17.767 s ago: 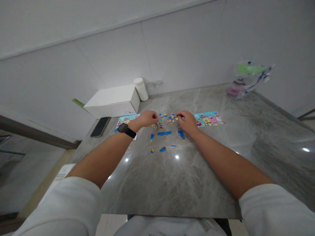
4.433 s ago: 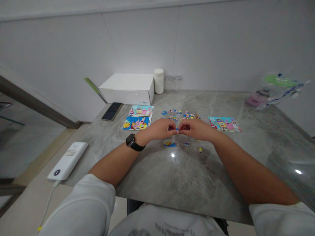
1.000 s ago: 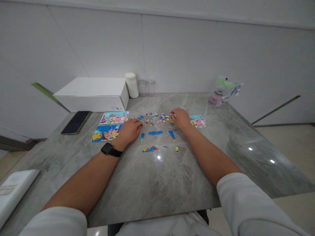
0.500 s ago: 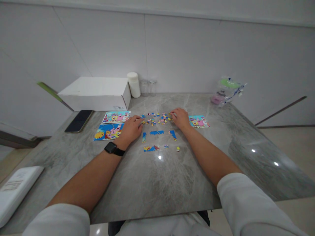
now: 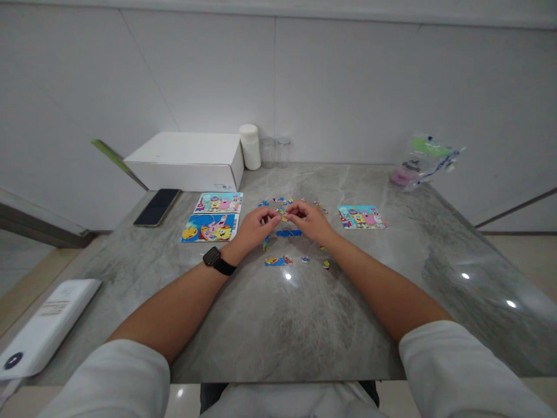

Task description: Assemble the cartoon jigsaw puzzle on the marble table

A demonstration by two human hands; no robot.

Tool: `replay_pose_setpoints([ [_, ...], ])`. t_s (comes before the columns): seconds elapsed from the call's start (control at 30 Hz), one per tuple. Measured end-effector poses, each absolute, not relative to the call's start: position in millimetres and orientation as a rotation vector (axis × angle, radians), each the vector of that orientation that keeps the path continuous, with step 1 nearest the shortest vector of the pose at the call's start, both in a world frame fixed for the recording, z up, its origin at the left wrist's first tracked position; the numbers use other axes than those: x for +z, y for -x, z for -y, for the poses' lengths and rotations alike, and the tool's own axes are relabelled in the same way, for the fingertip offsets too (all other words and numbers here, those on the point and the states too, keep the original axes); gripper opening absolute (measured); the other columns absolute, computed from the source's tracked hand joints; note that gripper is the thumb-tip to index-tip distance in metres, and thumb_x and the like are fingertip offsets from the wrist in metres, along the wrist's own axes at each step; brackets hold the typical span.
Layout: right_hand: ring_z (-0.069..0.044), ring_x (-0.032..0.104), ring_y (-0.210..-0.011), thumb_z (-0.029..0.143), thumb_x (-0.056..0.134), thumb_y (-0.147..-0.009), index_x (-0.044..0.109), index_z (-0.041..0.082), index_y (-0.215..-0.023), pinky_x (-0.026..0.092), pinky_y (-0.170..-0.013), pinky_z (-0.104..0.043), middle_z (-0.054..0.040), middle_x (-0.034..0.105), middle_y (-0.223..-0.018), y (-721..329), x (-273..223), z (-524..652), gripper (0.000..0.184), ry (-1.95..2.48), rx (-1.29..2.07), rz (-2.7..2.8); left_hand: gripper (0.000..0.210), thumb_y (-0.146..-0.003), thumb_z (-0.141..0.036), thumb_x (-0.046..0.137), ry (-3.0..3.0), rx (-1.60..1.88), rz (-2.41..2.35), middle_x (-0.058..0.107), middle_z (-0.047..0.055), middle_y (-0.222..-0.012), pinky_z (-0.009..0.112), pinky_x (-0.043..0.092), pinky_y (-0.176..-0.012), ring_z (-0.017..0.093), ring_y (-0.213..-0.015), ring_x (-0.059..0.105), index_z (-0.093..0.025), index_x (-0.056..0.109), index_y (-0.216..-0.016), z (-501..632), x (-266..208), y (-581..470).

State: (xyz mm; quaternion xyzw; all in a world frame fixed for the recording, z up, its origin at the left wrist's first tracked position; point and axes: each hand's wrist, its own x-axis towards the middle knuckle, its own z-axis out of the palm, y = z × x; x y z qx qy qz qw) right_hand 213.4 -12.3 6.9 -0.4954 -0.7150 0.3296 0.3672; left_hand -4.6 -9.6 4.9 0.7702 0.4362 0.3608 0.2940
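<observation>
Hands [image 5: 253, 230] drawn closer, yellow piece [image 5: 283, 216] between fingers [image 5: 273, 222]

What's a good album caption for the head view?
Left hand and right hand, close together among puzzle pieces on a gray table.

Small colourful puzzle pieces [image 5: 273, 262] lie flat, some joined.

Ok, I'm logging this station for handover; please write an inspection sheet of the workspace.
Surface: gray marbled table, light reflections.
Work items: puzzle strip near the person; scattered pieces farther back; printed panels left, picture card right.
Clutter: phone, white box, white bottle, two clear containers, plastic bag.
Hands: left hand and right hand close together among the pieces; grip unclear.
Cables: white cable at the white device, lower left.
Surroundings: pale wall behind the table.
</observation>
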Motion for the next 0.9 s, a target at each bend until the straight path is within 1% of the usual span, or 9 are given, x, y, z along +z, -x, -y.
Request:
replay_pose_setpoints([
  [0.1,-0.018,0.070,-0.088,0.034,0.065,-0.093,0.069,0.019,-0.105,0.053,-0.084,-0.029,-0.0039,0.077,-0.095,-211.2,3.0,13.8,0.019,1.241,0.859,1.871,0.035,-0.096,-0.050,0.061,-1.985,0.945,-1.138,0.069,0.001,-0.085,0.027,0.043,-0.069,0.015,-0.076,0.056,-0.017,0.072,-0.092,8.7,1.5,3.4],
  [0.17,-0.018,0.071,-0.088,0.031,0.061,-0.095,0.070,0.020,-0.105,0.053,-0.084,-0.030,-0.0037,0.078,-0.095,-212.3,-0.9,12.7,0.017,1.199,0.831,1.871,0.036,-0.095,-0.050,0.061,-1.940,0.948,-1.141,0.068,0.001,-0.083,0.026,0.042,-0.067,0.015,-0.075,0.055,-0.017,0.071,-0.090,7.3,-0.1,3.6],
  [0.27,-0.018,0.071,-0.085,0.030,0.054,-0.100,0.072,0.021,-0.107,0.053,-0.083,-0.031,-0.0033,0.078,-0.093,-214.6,-6.7,10.4,0.021,1.130,0.767,1.845,0.038,-0.096,-0.052,0.060,-1.872,0.952,-1.139,0.065,0.001,-0.079,0.025,0.041,-0.065,0.015,-0.074,0.054,-0.017,0.069,-0.087,4.9,-1.8,4.7],
  [0.33,-0.018,0.071,-0.085,0.031,0.055,-0.101,0.073,0.022,-0.108,0.053,-0.083,-0.032,-0.0033,0.078,-0.093,-215.3,-9.0,9.7,0.021,1.110,0.729,1.843,0.038,-0.096,-0.053,0.059,-1.859,0.951,-1.142,0.064,0.000,-0.077,0.025,0.041,-0.064,0.015,-0.073,0.054,-0.017,0.069,-0.086,3.4,-3.4,5.5],
  [0.43,-0.019,0.070,-0.087,0.033,0.060,-0.099,0.073,0.022,-0.109,0.053,-0.080,-0.031,-0.0037,0.078,-0.096,-214.9,-9.9,10.2,0.019,1.094,0.698,1.862,0.038,-0.097,-0.052,0.059,-1.915,0.956,-1.132,0.065,0.000,-0.078,0.026,0.042,-0.068,0.015,-0.075,0.055,-0.017,0.070,-0.087,1.7,-7.1,6.1],
  [0.53,-0.018,0.070,-0.086,0.032,0.065,-0.096,0.073,0.022,-0.111,0.053,-0.079,-0.030,-0.0036,0.078,-0.095,-214.0,-9.7,11.1,0.020,1.068,0.720,1.889,0.035,-0.099,-0.048,0.058,-2.047,0.948,-1.101,0.068,0.001,-0.083,0.028,0.045,-0.075,0.016,-0.078,0.058,-0.017,0.071,-0.086,1.3,-9.9,5.8],
  [0.7,-0.018,0.070,-0.087,0.028,0.070,-0.090,0.073,0.022,-0.113,0.053,-0.084,-0.031,-0.0019,0.076,-0.092,-213.4,-11.3,11.3,0.025,1.036,0.758,1.963,0.030,-0.101,-0.041,0.058,-2.193,0.900,-1.054,0.070,0.003,-0.086,0.030,0.045,-0.078,0.017,-0.080,0.060,-0.018,0.074,-0.090,2.5,-9.9,5.2],
  [0.83,-0.017,0.069,-0.083,0.029,0.069,-0.088,0.071,0.020,-0.107,0.053,-0.081,-0.030,-0.0015,0.075,-0.090,-214.1,-15.1,9.7,0.021,1.024,0.842,1.977,0.028,-0.103,-0.039,0.057,-2.257,0.884,-1.034,0.070,0.004,-0.089,0.031,0.047,-0.081,0.019,-0.084,0.062,-0.019,0.072,-0.091,5.0,-9.6,4.2],
  [0.9,-0.017,0.068,-0.081,0.031,0.071,-0.087,0.071,0.020,-0.103,0.053,-0.080,-0.030,-0.0013,0.074,-0.089,-215.3,-16.2,8.6,0.019,1.029,0.903,1.980,0.028,-0.104,-0.037,0.054,-2.276,0.930,-1.069,0.070,0.005,-0.090,0.033,0.048,-0.083,0.020,-0.087,0.062,-0.019,0.070,-0.091,6.7,-7.2,4.7],
])
